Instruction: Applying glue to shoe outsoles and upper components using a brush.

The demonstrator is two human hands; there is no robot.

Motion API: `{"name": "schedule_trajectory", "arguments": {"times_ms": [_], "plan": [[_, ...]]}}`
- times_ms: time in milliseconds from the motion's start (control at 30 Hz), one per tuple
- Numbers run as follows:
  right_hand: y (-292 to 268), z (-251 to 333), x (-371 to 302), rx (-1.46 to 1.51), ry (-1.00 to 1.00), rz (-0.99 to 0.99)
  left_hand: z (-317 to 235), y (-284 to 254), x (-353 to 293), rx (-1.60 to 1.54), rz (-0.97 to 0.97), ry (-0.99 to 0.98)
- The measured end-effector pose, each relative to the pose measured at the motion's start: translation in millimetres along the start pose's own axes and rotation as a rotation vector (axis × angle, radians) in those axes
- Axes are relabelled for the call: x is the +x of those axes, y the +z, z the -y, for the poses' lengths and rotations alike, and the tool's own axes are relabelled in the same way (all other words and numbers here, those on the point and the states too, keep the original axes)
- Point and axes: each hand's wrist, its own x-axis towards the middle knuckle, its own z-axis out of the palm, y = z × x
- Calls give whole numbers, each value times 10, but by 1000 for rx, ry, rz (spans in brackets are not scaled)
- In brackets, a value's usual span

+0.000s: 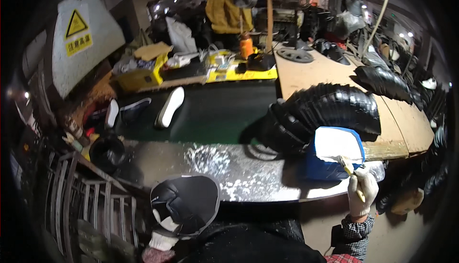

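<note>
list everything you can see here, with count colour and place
shoe upper: one, black, held low at the left
brush: one, yellowish handle, tip at the blue tub
blue tub: one, blue with white contents, right end of the bench
metal bench: one, grey with white smears, across the middle
stacked black pieces: one curved row, black, behind the tub
conveyor belt: one, dark green, beyond the bench
shoes: about three on the belt, white soles
black pot: one, left end of bench
wooden table: one, tan, right
person in yellow jacket: one, far end
left hand: white glove, holding the shoe upper
right hand: white glove, gripping the brush
</note>
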Motion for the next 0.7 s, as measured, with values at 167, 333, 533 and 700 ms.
{"name": "schedule_trajectory", "arguments": {"times_ms": [167, 333, 533, 700], "plan": [[644, 1013, 255, 529, 209, 8, 213, -123, 224, 229, 76, -39], [1348, 2024, 751, 836, -350, 359, 99, 252, 250, 376, 78, 81], [1785, 1782, 398, 1087, 453, 620, -27, 216, 302, 257, 17, 220], [1603, 1946, 495, 1086, 502, 461, 215, -241, 655, 112, 108, 196]]}}
